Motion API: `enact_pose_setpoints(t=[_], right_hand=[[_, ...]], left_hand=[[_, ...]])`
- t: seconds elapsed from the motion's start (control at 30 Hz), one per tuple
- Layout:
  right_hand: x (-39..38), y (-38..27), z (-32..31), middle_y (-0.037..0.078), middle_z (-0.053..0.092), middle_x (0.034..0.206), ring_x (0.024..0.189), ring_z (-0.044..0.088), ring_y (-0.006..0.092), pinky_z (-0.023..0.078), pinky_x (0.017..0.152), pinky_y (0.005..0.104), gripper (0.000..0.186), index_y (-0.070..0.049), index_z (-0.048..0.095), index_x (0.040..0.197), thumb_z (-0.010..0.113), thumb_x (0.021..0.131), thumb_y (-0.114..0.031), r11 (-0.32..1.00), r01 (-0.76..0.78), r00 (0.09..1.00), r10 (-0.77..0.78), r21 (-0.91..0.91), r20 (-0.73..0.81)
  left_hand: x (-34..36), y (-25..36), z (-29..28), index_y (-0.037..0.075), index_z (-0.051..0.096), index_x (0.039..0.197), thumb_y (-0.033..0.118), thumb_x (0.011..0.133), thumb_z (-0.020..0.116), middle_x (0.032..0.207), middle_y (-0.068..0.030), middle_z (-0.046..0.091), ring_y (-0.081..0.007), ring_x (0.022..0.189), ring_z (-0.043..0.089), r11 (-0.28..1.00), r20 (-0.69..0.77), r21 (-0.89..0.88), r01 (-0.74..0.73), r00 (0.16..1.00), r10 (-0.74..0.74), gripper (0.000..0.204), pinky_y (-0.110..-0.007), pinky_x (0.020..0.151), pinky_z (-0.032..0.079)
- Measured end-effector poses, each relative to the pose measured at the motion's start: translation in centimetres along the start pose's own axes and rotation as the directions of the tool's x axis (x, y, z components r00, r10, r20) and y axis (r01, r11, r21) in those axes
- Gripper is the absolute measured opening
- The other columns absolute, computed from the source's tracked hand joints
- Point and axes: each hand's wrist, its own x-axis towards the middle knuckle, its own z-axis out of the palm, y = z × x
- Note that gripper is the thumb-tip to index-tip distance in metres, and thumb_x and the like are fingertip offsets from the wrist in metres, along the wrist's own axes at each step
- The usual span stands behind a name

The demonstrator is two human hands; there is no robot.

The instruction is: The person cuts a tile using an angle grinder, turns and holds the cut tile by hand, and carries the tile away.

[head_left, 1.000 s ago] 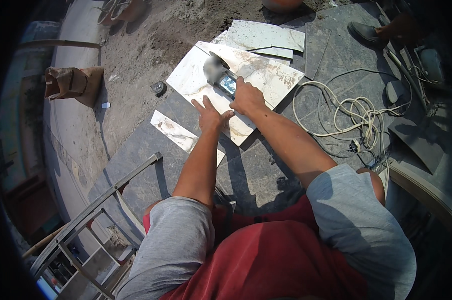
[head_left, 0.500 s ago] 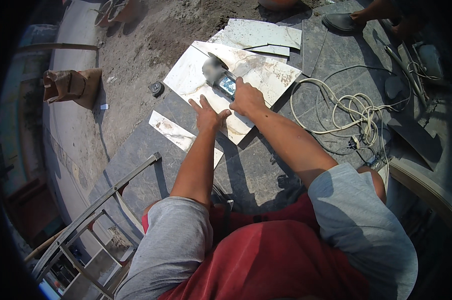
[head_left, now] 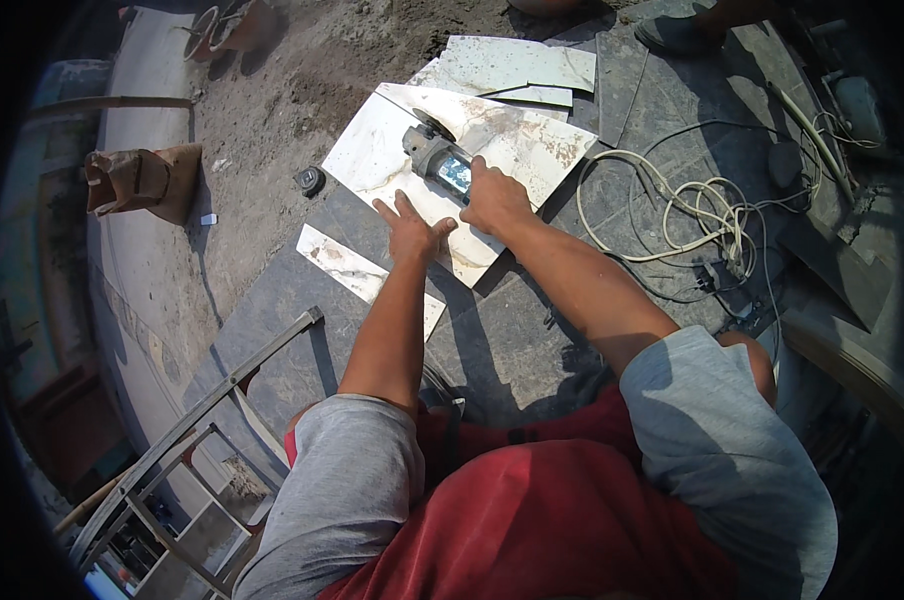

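My right hand [head_left: 496, 199] is wrapped round the body of an angle grinder [head_left: 440, 163]. The grinder's dark disc rests at or just over a white marbled tile [head_left: 537, 150]; whether it touches cannot be made out. Spread fingers of my left hand [head_left: 413, 229] press flat on the near left part of the same tile, just left of the grinder. A thin dark line runs from the tile's far left edge toward the disc. Beside my left forearm lies a narrow offcut strip [head_left: 347, 265] of similar tile.
Beyond the tile lie more white tile pieces [head_left: 517, 65]. A loose coiled cable [head_left: 707, 215] sprawls at right, near another person's shoe [head_left: 675, 36]. At left are a tape measure [head_left: 311, 181], a brown paper sack [head_left: 147, 180] and a metal ladder [head_left: 197, 425].
The grinder's head looks sharper now and slightly less dusty. Both hands stay nearly where they were on tile and grinder; the whole view has shifted a little.
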Motion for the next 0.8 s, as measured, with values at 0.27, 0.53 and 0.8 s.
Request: enact_pose_setpoints(t=[0.27,0.53,0.8], right_hand=[[-0.3,0.4,0.0,0.023,0.065,0.118,0.108,0.068,0.0359,0.057,0.091,0.0428,0.069,-0.002,0.046,0.128,0.082,0.075,-0.025,1.0,-0.013,1.0,0.013,-0.005,-0.019],[-0.7,0.9,0.2,0.023,0.065,0.115,0.107,0.068,0.0362,0.057,0.089,0.0432,0.065,-0.002,0.046,0.127,0.081,0.076,-0.023,1.0,0.005,1.0,-0.004,0.01,-0.026],[-0.7,1.5,0.9,0.023,0.068,0.11,0.103,0.069,0.0381,0.057,0.089,0.0446,0.064,-0.001,0.047,0.126,0.078,0.075,-0.022,0.999,0.031,0.997,-0.028,0.034,-0.076]], left_hand=[[0.1,-0.2,0.1,0.011,0.016,0.158,0.054,0.066,0.088,0.164,-0.0246,-0.007,-0.0459,0.128,0.054,1.0,0.001,0.029,-0.003,1.0,0.003,0.124,-0.052,0.099,0.051],[0.3,-0.6,0.4,0.008,0.018,0.157,0.056,0.066,0.087,0.162,-0.0296,-0.007,-0.0468,0.13,0.051,0.999,-0.004,0.022,-0.049,0.999,0.049,0.124,-0.053,0.101,0.05],[0.9,-1.1,1.1,0.003,0.016,0.156,0.057,0.067,0.086,0.161,-0.0316,-0.005,-0.0465,0.142,0.036,0.993,-0.028,0.085,-0.082,0.996,0.085,0.125,-0.051,0.106,0.046]])
